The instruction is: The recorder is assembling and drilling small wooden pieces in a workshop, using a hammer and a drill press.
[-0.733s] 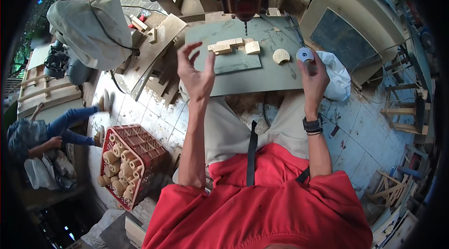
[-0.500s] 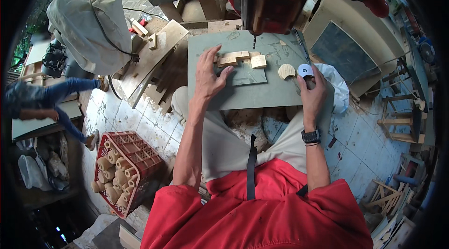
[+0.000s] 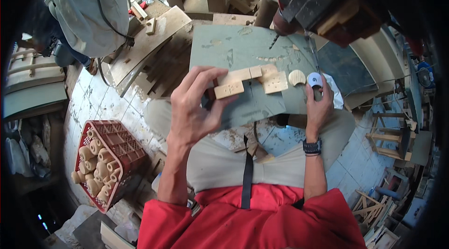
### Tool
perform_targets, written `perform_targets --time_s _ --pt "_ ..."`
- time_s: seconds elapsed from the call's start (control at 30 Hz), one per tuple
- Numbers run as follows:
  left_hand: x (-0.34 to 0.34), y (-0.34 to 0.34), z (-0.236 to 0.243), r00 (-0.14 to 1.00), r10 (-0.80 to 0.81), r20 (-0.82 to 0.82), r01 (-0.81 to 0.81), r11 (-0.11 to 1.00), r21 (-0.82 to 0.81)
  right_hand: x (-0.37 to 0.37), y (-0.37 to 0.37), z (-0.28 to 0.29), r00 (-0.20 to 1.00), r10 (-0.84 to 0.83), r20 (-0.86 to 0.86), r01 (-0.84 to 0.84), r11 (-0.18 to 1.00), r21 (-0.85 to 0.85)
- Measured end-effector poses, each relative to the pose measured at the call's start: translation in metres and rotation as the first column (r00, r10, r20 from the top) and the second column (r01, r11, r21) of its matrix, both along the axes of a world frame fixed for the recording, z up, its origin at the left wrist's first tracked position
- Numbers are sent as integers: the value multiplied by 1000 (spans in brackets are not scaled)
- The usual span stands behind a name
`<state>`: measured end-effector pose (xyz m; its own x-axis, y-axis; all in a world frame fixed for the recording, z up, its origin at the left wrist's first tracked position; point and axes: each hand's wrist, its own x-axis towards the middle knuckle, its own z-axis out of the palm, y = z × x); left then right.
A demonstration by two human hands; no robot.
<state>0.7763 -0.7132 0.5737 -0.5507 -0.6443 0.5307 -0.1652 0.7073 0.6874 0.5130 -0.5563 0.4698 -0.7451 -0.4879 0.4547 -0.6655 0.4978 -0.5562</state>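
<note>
My left hand [image 3: 194, 104] is closed on the left end of a wooden jig, its fingers over the far side and its thumb at the near side. The jig is pale wood blocks [image 3: 229, 90] on a grey-green board [image 3: 252, 108]; it looks lifted and tilted. My right hand [image 3: 320, 111] pinches a small white-faced disc [image 3: 315, 79] with a notch in its near edge. Just left of it lies a notched pale wooden disc [image 3: 296, 78]. Beyond the jig, a drill bit [image 3: 274, 42] hangs from a drill press [image 3: 327, 15] over the grey-green worktable [image 3: 210, 43].
A red plastic crate [image 3: 117, 144] of turned wooden pieces stands on the tiled floor at left. A cloth-covered machine [image 3: 86, 10] is at far left, with a person partly hidden behind it. Wood chips [image 3: 270, 58] lie in a row under the drill. At right stands a wooden stool [image 3: 390, 134].
My left hand has closed on the jig and raised it toward me. My right hand still holds the white-faced disc. The view has shifted, and the walking person has moved behind the covered machine.
</note>
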Motion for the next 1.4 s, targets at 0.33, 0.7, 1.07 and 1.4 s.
perform_targets --time_s 0.33,0.7,1.07,1.4 --pt "-1 -14 -28 995 -47 88 35 990 138 -5 0 -2 1000 -12 13 12 1000 -18" --pt "-18 -26 -69 995 -95 -15 96 962 255 -2 0 -9 999 -30 40 34 995 -94" --pt "-44 -44 -92 982 -112 155 88 985 149 -6 -2 -10 994 43 -98 -48 997 -58" --pt "-86 4 -91 917 94 387 64 925 -375 -3 -2 -7 985 30 -171 -35 999 -29"
